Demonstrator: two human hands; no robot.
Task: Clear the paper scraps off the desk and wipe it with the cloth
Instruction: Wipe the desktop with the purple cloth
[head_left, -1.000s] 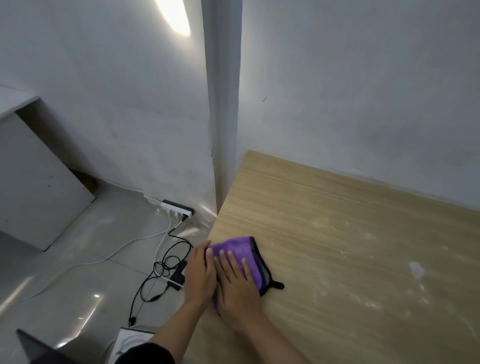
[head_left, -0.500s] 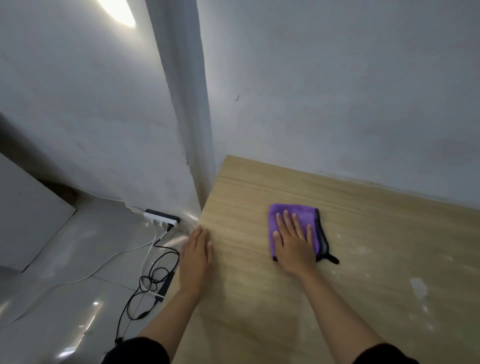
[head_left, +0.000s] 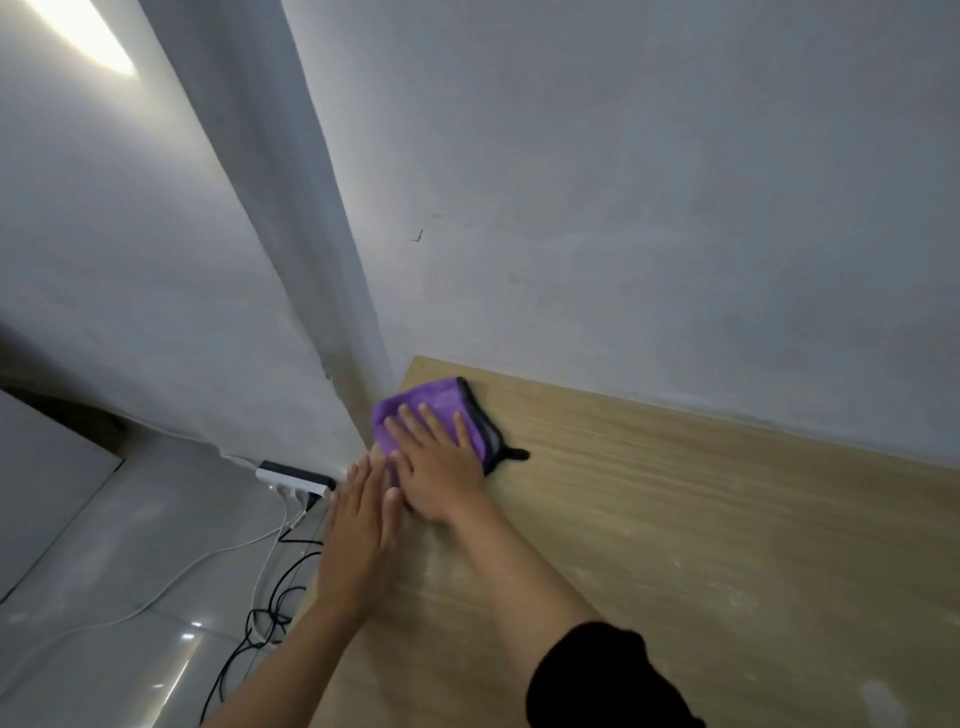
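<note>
A folded purple cloth (head_left: 431, 402) with a black edge and loop lies on the far left corner of the light wooden desk (head_left: 675, 519), close to the wall. My right hand (head_left: 441, 467) is spread flat on top of it, pressing it onto the wood. My left hand (head_left: 361, 530) lies flat at the desk's left edge, just beside the right hand, and holds nothing. Pale smudges (head_left: 878, 696) show on the wood at the lower right; no distinct paper scraps are visible.
The grey wall (head_left: 623, 260) borders the desk's far side, with a wall corner at its left end. On the tiled floor to the left lie a white power strip (head_left: 293, 475) and tangled black and white cables (head_left: 270, 618). A white cabinet (head_left: 47, 483) stands further left.
My right hand has pushed the cloth from the desk's near left edge out over the wood and now into the far left corner. My left hand stays at the left edge.
</note>
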